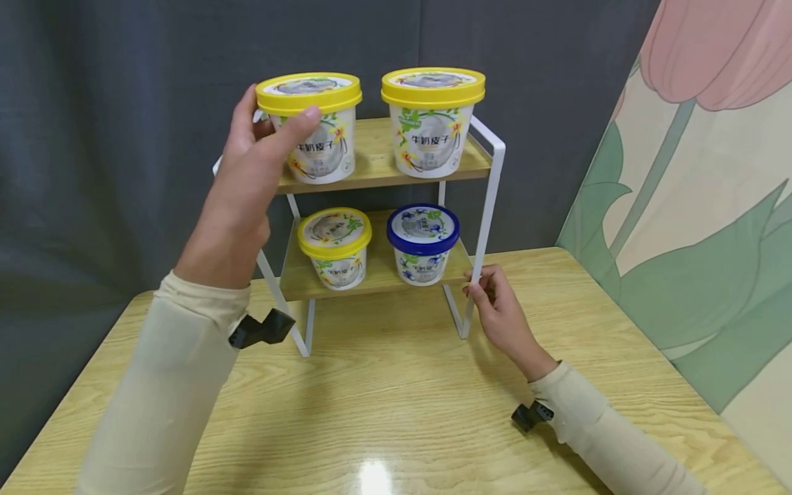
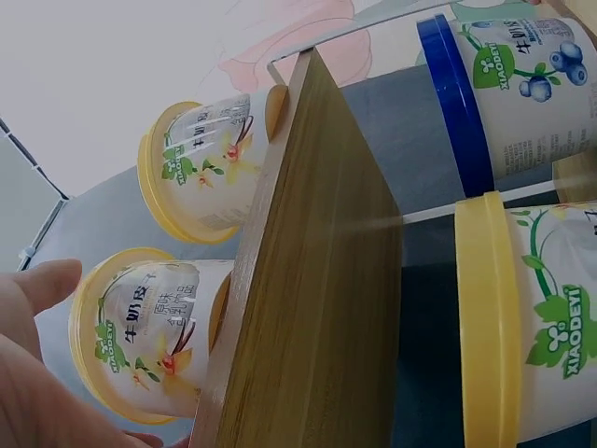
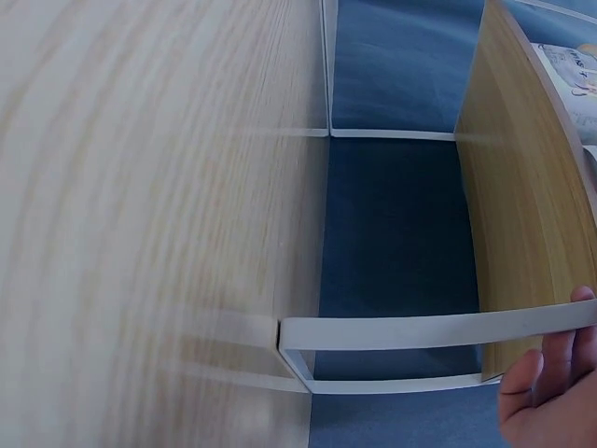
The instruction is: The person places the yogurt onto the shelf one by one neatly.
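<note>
My left hand (image 1: 260,148) is round the left yellow-lidded tub (image 1: 331,141), thumb across the front by the lid rim and fingers partly hidden behind. That tub stands upright on the upper board of a two-tier rack (image 1: 371,180). To its right is a second yellow-lidded tub (image 1: 430,141). On the lower board stand a smaller yellow-lidded tub (image 1: 339,271) and a blue-lidded tub (image 1: 423,268). Down at the rack's right side, my right hand (image 1: 504,313) pinches the white metal leg (image 3: 401,331) beside the lower board.
The rack stands on a light wood table (image 1: 383,392). Behind it hangs a dark grey curtain (image 1: 526,179). A wall panel painted with a pink tulip (image 1: 699,227) rises along the right edge of the table.
</note>
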`<control>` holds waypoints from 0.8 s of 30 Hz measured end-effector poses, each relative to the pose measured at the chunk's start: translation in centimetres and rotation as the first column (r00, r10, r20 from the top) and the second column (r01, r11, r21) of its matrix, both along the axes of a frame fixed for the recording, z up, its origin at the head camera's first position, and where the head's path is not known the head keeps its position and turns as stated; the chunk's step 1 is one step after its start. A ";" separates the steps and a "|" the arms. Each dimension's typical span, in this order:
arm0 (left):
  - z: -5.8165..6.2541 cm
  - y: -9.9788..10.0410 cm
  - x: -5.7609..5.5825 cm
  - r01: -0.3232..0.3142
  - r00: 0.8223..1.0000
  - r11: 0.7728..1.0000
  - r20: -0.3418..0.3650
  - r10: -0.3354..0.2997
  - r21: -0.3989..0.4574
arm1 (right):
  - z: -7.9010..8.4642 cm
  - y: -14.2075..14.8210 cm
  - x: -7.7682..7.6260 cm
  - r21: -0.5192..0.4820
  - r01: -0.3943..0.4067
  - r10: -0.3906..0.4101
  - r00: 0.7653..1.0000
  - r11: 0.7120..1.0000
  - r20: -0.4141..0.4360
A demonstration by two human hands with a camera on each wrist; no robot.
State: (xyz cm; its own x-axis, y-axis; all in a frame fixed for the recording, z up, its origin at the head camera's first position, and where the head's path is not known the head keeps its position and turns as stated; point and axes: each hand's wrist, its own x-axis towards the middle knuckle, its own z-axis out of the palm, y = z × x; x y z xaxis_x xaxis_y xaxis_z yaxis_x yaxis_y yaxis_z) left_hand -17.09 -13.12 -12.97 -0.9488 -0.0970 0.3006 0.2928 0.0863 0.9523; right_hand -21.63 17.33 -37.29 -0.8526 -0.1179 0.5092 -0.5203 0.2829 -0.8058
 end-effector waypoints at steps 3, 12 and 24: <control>-0.4 0.0 0.5 -0.026 0.999 1.000 -0.022 0.026 -0.007 | 0.0 -0.1 -0.1 -0.006 -0.003 0.003 1.000 1.000 -0.008; -1.6 0.6 3.4 -0.065 0.994 0.989 -0.094 0.053 -0.132 | 0.2 -0.3 -0.1 -0.006 0.005 -0.005 1.000 1.000 -0.021; -0.6 1.1 0.7 -0.172 0.979 0.959 -0.147 0.141 -0.227 | -0.2 -0.2 -0.1 -0.016 0.012 -0.012 1.000 1.000 -0.028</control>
State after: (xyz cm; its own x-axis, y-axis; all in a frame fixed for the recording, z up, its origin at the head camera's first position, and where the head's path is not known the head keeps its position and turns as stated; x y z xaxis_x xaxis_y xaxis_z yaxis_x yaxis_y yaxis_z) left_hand -16.44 -12.00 -13.60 -0.8794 -0.1525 0.4510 0.3757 0.3594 0.8542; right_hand -21.74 17.15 -37.48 -0.8391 -0.0992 0.5348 -0.5396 0.2763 -0.7953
